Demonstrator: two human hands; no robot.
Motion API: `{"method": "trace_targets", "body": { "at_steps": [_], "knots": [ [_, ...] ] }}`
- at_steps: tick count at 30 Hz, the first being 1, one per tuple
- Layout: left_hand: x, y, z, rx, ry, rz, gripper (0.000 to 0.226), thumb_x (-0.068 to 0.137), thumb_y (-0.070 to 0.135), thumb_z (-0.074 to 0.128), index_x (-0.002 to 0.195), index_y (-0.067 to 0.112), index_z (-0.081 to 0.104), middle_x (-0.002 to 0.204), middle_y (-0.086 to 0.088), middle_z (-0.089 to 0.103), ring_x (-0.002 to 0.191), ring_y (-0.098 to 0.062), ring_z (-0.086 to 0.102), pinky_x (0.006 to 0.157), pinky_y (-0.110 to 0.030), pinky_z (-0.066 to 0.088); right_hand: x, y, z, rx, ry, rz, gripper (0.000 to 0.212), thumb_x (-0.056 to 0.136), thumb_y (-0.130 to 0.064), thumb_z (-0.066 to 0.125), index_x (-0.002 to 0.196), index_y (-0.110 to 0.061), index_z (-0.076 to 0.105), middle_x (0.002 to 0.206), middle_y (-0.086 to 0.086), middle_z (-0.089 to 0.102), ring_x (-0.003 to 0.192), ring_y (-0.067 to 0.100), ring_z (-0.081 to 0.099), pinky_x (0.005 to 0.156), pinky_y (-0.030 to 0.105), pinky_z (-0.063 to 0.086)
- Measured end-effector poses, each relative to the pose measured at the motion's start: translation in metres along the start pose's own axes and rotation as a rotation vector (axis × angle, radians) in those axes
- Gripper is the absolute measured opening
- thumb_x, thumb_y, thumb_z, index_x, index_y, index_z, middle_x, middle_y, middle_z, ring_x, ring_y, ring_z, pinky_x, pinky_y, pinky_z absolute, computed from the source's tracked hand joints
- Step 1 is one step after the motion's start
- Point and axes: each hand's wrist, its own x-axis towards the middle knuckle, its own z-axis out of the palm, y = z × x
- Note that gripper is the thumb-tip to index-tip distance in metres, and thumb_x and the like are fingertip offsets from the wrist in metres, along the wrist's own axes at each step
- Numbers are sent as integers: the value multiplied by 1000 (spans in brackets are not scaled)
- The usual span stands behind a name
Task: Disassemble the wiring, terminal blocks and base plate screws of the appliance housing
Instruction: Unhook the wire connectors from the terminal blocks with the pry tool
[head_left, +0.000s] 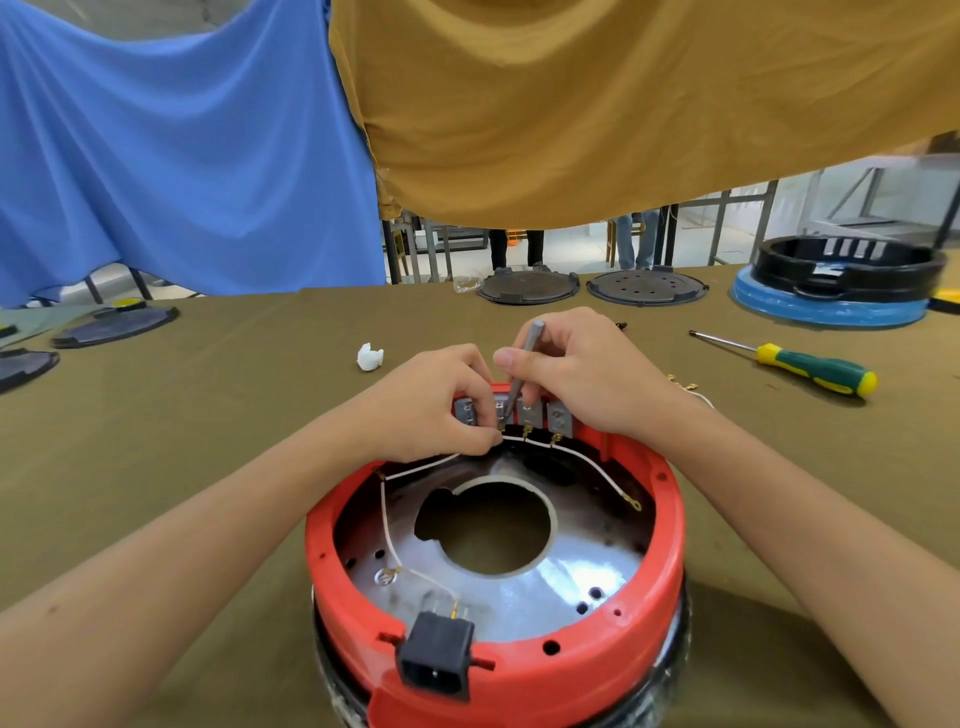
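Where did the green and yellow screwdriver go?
In the head view, the green and yellow screwdriver lies on the table, off to the right of the right hand, below the black ring on blue wrap.

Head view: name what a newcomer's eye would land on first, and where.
The red housing fills the foreground, base up, a black power socket at its near rim. Both hands meet at its far rim: the right hand holds a grey tool, the left hand pinches a white wire.

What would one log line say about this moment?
left hand: pinching white wire | right hand: gripping grey tool at terminal blocks | red housing: open
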Motion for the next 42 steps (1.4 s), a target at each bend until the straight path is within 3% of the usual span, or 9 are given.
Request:
{"method": "trace_targets", "body": {
  "at_steps": [5,12,18,22,30,33,42],
  "knots": [
    [0,1,-1,-3,-9,-9,8,79,24,78,74,19,75,101,8,54,92,-5,55,88,-23,40,-1,0,0,-4,17,21,28,97,-32,64,72,-19,66,58,-6,68,53,5,58,66,32,50],
    [0,0,0,-16,-8,-6,8,79,23,78,72,20,75,91,14,49,85,3,52,80,-16,40,-4,-1,1,-59,22,-48,24,95,-32,66,73,-22,67,63,-8,70,62,19,66,63,34,53],
    [0,-1,0,-10,-14,-13,9,79,25,78,71,22,74,100,10,53,91,-2,54,83,-16,40,1,2,1,14,6,31,29,97,-34,64,73,-17,66,58,-5,68,52,1,57,64,29,47],
    [0,-1,0,-12,-18,-13,9,78,26,78,71,23,75,98,13,51,90,-2,53,80,-13,39,1,4,1,68,6,69,30,97,-33,64,73,-15,66,57,-3,68,52,3,57,62,26,45],
    [0,-1,-1,-11,-21,-16,11,79,27,78,70,24,73,100,11,52,93,0,51,77,-8,36,-3,1,1,-48,31,-40,26,96,-35,64,72,-26,66,62,-11,70,58,4,62,62,26,50],
    [0,-2,0,-15,-19,-16,10,79,27,78,70,24,73,100,11,52,93,0,51,78,-9,37,-2,1,1,-33,10,-23,27,96,-35,64,72,-24,66,61,-9,70,56,6,61,63,31,51],
    [-1,0,-1,-16,-30,-21,9,79,28,78,71,25,75,101,13,52,94,0,53,81,-13,39,1,5,1,47,-7,52,28,97,-35,64,76,-16,67,59,-4,68,53,3,58,65,28,45]
  ]
}}
